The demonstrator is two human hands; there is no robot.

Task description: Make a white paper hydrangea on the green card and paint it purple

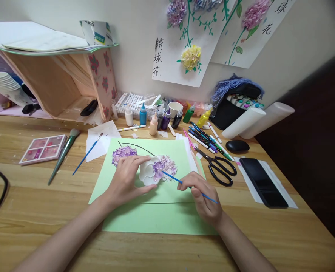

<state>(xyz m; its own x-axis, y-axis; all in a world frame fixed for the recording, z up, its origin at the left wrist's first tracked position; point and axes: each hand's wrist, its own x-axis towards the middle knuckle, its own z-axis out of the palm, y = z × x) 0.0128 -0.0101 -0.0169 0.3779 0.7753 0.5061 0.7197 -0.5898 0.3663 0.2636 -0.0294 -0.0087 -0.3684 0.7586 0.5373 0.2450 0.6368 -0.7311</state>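
My left hand (126, 181) grips the edge of a white flower-shaped palette (148, 174), its thumb at the lower rim and fingers at the upper left. Purple paint lies in the palette's right wells. Closed around a thin blue paintbrush (171, 176), my right hand (203, 194) holds the brush tip in the purple paint. Beneath are green sheets (156, 219) with a purple textured flower (123, 154) on the left and a paler one (169, 167) on the right, partly covered by the palette. A dark curved stem line (136, 145) runs above them.
Black scissors (219, 166), pens (207, 138) and a phone (263, 183) are on the right. Paint bottles (165, 120) stand behind the sheets. At left are another blue brush (87, 154), a green-handled brush (62, 155) and a pink palette box (44, 149).
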